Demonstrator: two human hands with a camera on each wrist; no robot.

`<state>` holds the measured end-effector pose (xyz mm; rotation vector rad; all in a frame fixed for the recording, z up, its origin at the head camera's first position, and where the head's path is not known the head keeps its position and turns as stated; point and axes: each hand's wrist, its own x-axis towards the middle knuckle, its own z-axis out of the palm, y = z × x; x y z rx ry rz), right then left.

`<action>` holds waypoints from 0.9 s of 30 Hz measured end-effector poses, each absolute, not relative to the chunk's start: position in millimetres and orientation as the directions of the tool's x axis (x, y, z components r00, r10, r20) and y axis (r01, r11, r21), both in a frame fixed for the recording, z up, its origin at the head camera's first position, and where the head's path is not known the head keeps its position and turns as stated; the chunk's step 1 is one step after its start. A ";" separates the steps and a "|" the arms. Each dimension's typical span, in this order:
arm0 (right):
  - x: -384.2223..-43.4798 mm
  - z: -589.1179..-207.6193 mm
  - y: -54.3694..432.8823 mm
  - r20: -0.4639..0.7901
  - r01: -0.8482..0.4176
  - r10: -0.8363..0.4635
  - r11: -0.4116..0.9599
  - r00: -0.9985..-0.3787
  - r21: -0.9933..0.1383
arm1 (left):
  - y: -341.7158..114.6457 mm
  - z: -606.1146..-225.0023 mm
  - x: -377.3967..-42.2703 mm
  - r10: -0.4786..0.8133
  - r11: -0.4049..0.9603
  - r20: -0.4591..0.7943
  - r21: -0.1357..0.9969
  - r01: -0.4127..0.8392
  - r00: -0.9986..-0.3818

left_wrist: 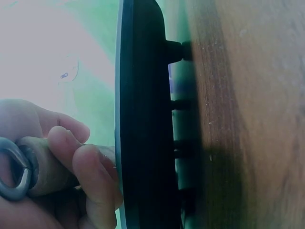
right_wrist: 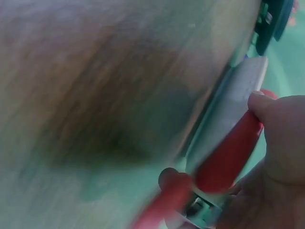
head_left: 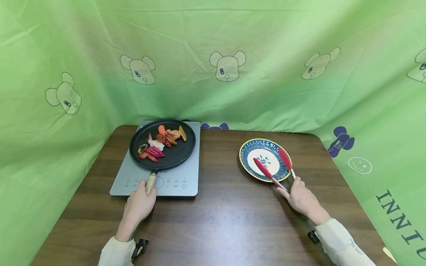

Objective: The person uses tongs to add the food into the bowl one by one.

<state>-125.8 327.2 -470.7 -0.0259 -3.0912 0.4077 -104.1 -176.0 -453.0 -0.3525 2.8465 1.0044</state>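
My left hand (head_left: 138, 203) grips the pale wooden handle (head_left: 151, 181) of a black flat frying pan (head_left: 179, 153). In the left wrist view a metal ring (left_wrist: 16, 174) hangs at the handle's end. Several food pieces lie in the pan, among them a white and red shrimp (head_left: 156, 144), pink slices (head_left: 155, 151) and a yellow wedge (head_left: 182, 133). My right hand (head_left: 303, 197) holds red-tipped tongs (head_left: 263, 168) with the arms spread apart. Their tips overlap the blue-patterned plate (head_left: 245, 157) in the head view. The right wrist view shows the tongs' red grips (right_wrist: 231, 155) in my fingers.
Under the pan is a silver induction cooker (head_left: 191, 177), on the left of the brown wooden table (head_left: 216, 207). A green printed curtain (head_left: 186, 99) hangs along the back and both sides.
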 end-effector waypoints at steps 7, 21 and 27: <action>-124.6 -472.2 330.3 -0.033 0.014 0.006 0.972 -0.999 -0.236 | -175.1 -454.2 -104.3 -0.181 0.756 -0.161 0.609 -0.242 -0.970; -124.8 -460.2 332.4 -0.118 0.041 0.013 0.970 -0.993 -0.241 | -179.1 -449.2 -104.5 -0.115 0.787 -0.225 0.573 -0.227 -0.967; -125.8 -445.1 337.7 -0.168 0.043 0.003 0.971 -0.986 -0.235 | -191.2 -433.6 -107.9 0.020 0.845 -0.278 0.518 -0.132 -0.960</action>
